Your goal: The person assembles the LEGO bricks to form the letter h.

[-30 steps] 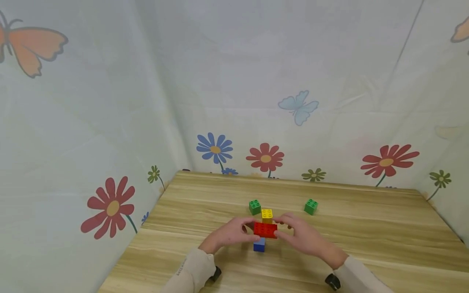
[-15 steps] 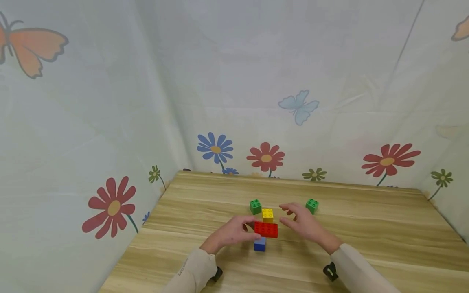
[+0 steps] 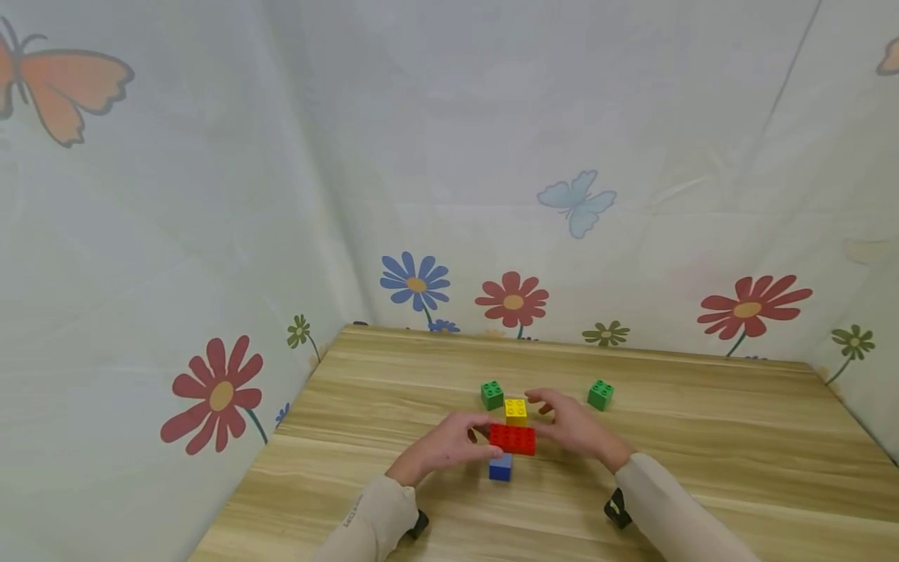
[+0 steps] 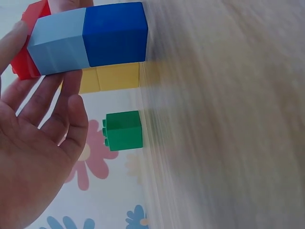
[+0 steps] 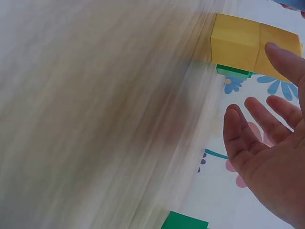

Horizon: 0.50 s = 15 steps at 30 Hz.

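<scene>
My left hand (image 3: 442,448) (image 4: 33,143) grips the left end of a red eight-stud brick (image 3: 513,439) (image 4: 25,57), thumb on the near side. Under the red brick stands a stack of a light blue brick (image 4: 59,44) on a dark blue one (image 4: 116,34) (image 3: 501,470). Just behind it is a stack of two yellow bricks (image 3: 516,410) (image 4: 114,77) (image 5: 236,40). My right hand (image 3: 579,428) (image 5: 274,160) hovers right of the yellow stack, fingers loosely bent and holding nothing; its thumb is partly hidden near the red brick's right end in the head view.
A green brick (image 3: 492,395) (image 4: 125,130) sits behind and left of the yellow stack. Another green brick (image 3: 601,395) (image 5: 185,222) lies farther right, beyond my right hand. The wooden table (image 3: 702,437) ends at a flowered cloth backdrop (image 3: 449,156).
My right hand let go of the red brick's right end, drew away to the right, then came partly back toward the yellow stack. My left hand keeps its grip, almost unmoved.
</scene>
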Each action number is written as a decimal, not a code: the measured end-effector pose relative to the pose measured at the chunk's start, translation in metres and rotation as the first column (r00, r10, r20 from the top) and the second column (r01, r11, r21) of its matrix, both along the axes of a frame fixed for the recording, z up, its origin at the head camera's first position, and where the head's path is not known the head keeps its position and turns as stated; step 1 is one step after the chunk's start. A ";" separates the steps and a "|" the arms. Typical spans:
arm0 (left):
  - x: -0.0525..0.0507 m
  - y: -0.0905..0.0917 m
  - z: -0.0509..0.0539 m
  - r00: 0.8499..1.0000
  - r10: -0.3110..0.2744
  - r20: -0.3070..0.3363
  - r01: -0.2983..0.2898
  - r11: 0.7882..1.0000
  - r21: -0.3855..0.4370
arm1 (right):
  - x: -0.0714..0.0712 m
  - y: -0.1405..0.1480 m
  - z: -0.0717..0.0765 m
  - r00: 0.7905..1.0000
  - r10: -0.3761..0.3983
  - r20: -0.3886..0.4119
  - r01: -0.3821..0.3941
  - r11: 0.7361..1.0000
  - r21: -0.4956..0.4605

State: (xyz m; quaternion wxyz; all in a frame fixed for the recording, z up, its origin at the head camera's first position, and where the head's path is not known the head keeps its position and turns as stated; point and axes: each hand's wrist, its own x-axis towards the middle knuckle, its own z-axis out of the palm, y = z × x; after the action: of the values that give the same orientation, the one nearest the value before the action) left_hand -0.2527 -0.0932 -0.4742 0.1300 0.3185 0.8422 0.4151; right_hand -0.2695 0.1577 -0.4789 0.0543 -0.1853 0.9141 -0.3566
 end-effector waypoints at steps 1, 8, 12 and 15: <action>0.000 0.000 0.000 1.000 -0.002 -0.002 0.002 1.000 -0.001 | -0.001 -0.001 -0.001 1.000 0.010 0.010 -0.010 1.000 -0.006; 0.002 0.001 0.002 1.000 -0.011 -0.017 0.011 1.000 -0.004 | -0.004 -0.009 -0.002 0.998 0.050 0.025 -0.050 0.998 -0.036; 0.004 0.004 0.005 0.999 -0.017 -0.030 0.017 1.000 -0.020 | -0.005 -0.009 -0.004 0.999 0.050 0.013 -0.050 0.998 -0.040; 0.006 0.006 0.008 0.998 -0.012 -0.054 0.010 0.999 -0.044 | -0.006 -0.009 -0.006 0.999 0.050 0.017 -0.050 0.998 -0.042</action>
State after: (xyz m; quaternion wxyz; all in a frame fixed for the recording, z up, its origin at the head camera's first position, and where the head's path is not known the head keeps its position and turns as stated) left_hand -0.2464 -0.0869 -0.4658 0.1163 0.3315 0.8526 0.3868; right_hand -0.2752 0.1488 -0.4850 0.0676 -0.2060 0.9011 -0.3756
